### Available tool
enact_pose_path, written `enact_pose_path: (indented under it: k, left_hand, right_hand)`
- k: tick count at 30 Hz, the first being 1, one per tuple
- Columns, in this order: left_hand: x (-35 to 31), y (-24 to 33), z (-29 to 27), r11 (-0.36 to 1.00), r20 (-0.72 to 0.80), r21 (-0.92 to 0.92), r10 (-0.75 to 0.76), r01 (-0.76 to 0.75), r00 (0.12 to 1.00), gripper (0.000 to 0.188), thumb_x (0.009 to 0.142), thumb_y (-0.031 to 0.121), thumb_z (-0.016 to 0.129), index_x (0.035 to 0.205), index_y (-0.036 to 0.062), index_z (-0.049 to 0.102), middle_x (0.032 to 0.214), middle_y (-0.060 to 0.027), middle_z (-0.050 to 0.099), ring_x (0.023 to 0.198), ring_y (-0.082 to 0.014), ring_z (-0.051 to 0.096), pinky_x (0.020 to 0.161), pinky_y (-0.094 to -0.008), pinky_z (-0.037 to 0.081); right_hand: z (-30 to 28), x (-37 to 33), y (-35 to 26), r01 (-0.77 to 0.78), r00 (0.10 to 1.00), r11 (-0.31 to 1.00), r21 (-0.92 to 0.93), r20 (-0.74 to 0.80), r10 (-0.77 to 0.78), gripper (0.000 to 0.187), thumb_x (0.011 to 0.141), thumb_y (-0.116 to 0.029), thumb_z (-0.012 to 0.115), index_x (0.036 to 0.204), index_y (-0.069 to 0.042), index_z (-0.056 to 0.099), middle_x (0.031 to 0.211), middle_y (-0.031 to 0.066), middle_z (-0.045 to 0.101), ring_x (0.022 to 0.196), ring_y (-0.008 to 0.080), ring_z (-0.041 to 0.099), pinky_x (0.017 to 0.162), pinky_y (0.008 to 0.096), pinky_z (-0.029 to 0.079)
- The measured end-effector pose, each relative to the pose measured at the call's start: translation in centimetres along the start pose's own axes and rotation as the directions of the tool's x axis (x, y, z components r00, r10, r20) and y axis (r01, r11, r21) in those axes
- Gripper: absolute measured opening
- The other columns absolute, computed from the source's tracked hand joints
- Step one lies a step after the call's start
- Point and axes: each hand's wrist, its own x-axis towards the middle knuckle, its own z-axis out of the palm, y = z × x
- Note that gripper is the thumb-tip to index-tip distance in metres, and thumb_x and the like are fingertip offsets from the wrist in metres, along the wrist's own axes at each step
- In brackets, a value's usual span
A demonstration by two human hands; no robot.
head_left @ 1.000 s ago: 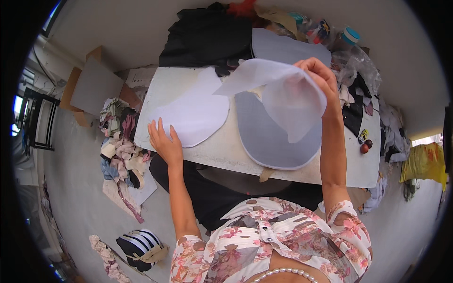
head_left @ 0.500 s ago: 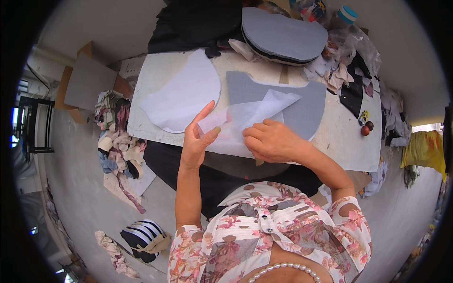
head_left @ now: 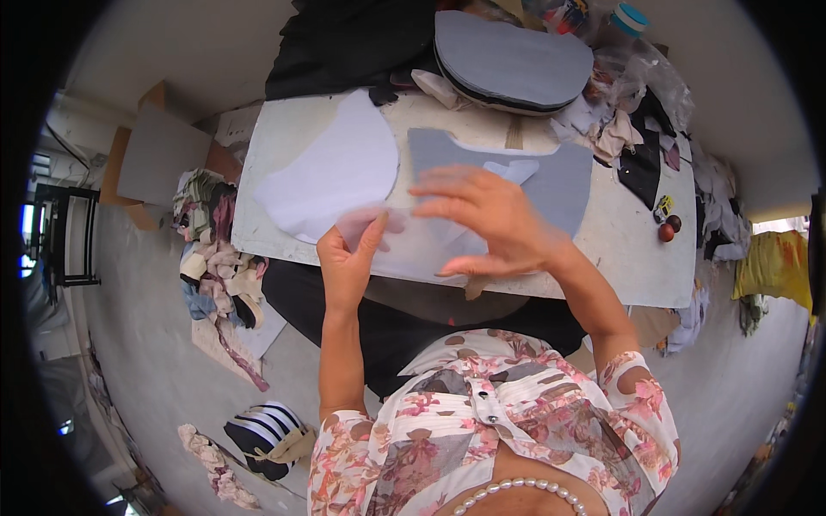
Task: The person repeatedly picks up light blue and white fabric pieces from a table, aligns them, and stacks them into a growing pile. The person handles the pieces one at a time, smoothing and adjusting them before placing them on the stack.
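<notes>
My left hand pinches the edge of a thin, see-through white sheet between thumb and fingers, near the front edge of the table. Some of its fingers show through the sheet. Above the sheet is my right hand, its fingers stretched apart and slightly blurred. Whether it touches the sheet I cannot tell. Beneath that hand lies a flat grey cut fabric piece with a curved notch at its far edge. A pale folded part of the sheet rests on it. A white cut piece lies to the left.
A stack of grey rounded pieces stands at the far side of the white table, beside black cloth. Fabric scraps and two small dark-red balls are at the right. More scraps heap up left of the table.
My right hand has gone from a closed grip on the sheet to spread fingers, higher up. The folded part of the sheet looks smaller. My left hand has bent its fingers around the sheet's edge.
</notes>
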Motion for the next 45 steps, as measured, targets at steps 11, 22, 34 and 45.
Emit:
enact_pose_path:
  k: [11,22,34,45]
  left_hand:
    - [-2.7,3.1,-3.1,0.98,-0.067,-0.088,0.176,-0.181,0.982,0.014,0.09,0.004,0.063,0.099,-0.0058,0.068,0.082,-0.0045,0.066,0.064,-0.0043,0.049,0.06,-0.0175,0.037]
    - [5.0,-0.1,2.5,0.973,-0.004,-0.224,-0.064,0.062,0.998,0.013,0.087,0.011,0.069,0.087,-0.0007,0.062,0.067,-0.0035,0.062,0.053,-0.0099,0.056,0.046,-0.0215,0.042]
    - [7.2,-4.5,3.4,0.997,0.103,0.049,-0.072,0.067,0.992,0.013,0.089,0.012,0.067,0.09,-0.001,0.065,0.069,-0.0032,0.064,0.056,-0.0063,0.056,0.051,-0.0187,0.04]
    - [8.9,-5.6,2.8,0.952,0.079,-0.078,-0.291,0.297,0.953,0.019,0.089,0.021,0.067,0.087,0.0029,0.063,0.069,-0.001,0.064,0.053,-0.0041,0.054,0.047,-0.0175,0.037]
  right_hand:
    - [-9.2,-7.4,2.0,-0.322,0.942,0.937,0.136,0.145,0.302,0.02,0.073,-0.014,0.074,0.088,-0.007,0.062,0.077,0.0053,0.063,0.073,0.0231,0.062,0.103,0.0507,0.039]
    - [-9.2,-12.2,2.5,-0.635,0.578,0.488,0.599,-0.051,0.815,0.034,0.071,-0.022,0.079,0.096,-0.007,0.061,0.088,-0.0009,0.06,0.083,0.0074,0.057,0.072,0.0222,0.045]
    - [-7.6,-14.6,4.6,-0.774,0.542,0.534,0.341,-0.08,0.837,0.041,0.076,-0.005,0.068,0.117,-0.004,0.06,0.095,0.0005,0.059,0.081,0.0079,0.054,0.071,0.0225,0.046]
    - [-9.4,-14.0,5.3,-0.612,0.5,0.504,0.61,-0.195,0.844,0.028,0.085,-0.005,0.062,0.112,0.0,0.059,0.079,-0.0019,0.058,0.068,0.0032,0.052,0.052,0.0167,0.039]
